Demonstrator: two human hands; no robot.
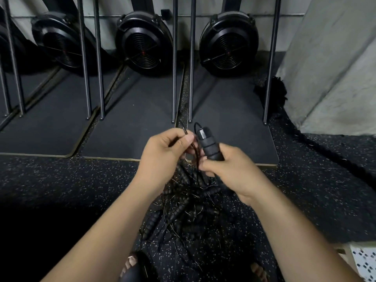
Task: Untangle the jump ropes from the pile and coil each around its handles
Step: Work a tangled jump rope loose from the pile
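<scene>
One handle (209, 144) is being gripped by the right hand (230, 171) above the pile (183, 212) while the left hand (162, 153) is pinching its cord (195, 154); untangling stage, next probably pulling that cord free.

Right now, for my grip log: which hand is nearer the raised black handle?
Right. The right hand grips the handle at its lower end; the left hand pinches thin cord just to its left.

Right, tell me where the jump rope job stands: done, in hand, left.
Done: no coiled rope shows. In hand: the right hand grips one ribbed handle upright, and the left hand pinches a thin cord beside it. Left: the tangled pile of ropes and handles on the floor below.
</scene>
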